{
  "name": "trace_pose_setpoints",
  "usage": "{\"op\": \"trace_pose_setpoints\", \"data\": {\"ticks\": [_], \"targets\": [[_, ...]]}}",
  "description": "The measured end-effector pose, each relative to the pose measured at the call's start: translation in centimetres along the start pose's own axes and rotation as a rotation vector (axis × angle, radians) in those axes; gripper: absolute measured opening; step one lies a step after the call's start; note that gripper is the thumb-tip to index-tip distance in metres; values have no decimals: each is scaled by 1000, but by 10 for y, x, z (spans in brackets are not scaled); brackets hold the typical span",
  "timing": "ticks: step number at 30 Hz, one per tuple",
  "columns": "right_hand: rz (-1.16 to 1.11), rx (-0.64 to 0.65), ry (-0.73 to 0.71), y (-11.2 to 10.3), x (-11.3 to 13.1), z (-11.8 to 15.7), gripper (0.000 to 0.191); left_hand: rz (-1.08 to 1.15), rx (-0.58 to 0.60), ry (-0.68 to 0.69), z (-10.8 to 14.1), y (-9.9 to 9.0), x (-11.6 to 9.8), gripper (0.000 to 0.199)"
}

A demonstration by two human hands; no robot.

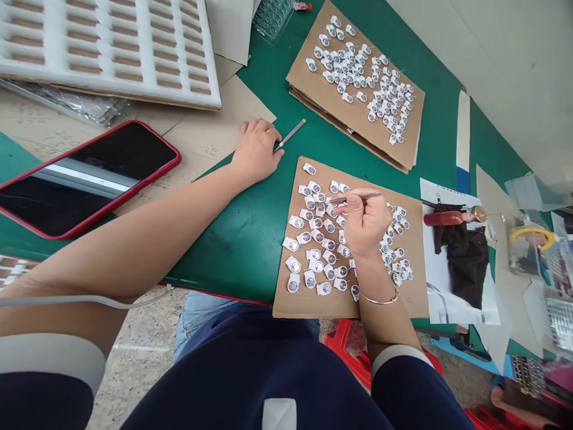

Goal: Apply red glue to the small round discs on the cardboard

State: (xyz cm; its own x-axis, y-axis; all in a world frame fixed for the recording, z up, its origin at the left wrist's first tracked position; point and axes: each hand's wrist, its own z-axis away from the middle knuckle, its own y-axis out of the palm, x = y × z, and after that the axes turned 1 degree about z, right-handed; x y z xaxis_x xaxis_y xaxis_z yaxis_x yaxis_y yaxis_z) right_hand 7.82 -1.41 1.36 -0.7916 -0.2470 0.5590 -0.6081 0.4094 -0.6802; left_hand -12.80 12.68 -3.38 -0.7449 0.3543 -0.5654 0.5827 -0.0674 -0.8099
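Observation:
My right hand is closed around slim metal tweezers, above a brown cardboard sheet. Many small round parts with white tabs lie spread over this sheet; my hand and wrist hide some of them. The tweezers' tip points left, close to several parts, and I cannot tell whether it grips one. My left hand rests on the green table with its thumb apart from its fingers. A thin stick with a yellow end lies by its thumb and forefinger.
More such parts cover a second cardboard stack farther back. A red-cased phone and a white foam tray are on the left. To the right, a red bottle and dark cloth lie on white paper.

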Motion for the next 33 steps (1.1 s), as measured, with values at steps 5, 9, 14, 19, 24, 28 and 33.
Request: {"op": "trace_pose_setpoints", "data": {"ticks": [5, 9, 14, 19, 24, 28, 33], "targets": [[-19, -6, -39, 1, 2, -1, 15, -14, -7, 11, 1, 0, 0, 33], [-39, -14, -43, 2, 2, -1, 14, 5, -1, -6, 1, -1, -2, 32], [-50, -29, -15, 1, -1, 1, 13, -3, 10, -13, 2, -3, -4, 31], [-14, -21, -32, 0, 0, 2, 13, 12, 18, -17, 2, -3, -4, 33], [-2, -29, -60, 0, 2, 0, 11, 41, 21, -16, 1, -2, -3, 35], [-22, -17, -120, 3, 5, -2, 9, 1, 13, -3, 2, -2, -3, 34], [0, -28, -113, 8, 3, -3, 14, 1, 14, -8, 2, -3, -3, 34]]}}
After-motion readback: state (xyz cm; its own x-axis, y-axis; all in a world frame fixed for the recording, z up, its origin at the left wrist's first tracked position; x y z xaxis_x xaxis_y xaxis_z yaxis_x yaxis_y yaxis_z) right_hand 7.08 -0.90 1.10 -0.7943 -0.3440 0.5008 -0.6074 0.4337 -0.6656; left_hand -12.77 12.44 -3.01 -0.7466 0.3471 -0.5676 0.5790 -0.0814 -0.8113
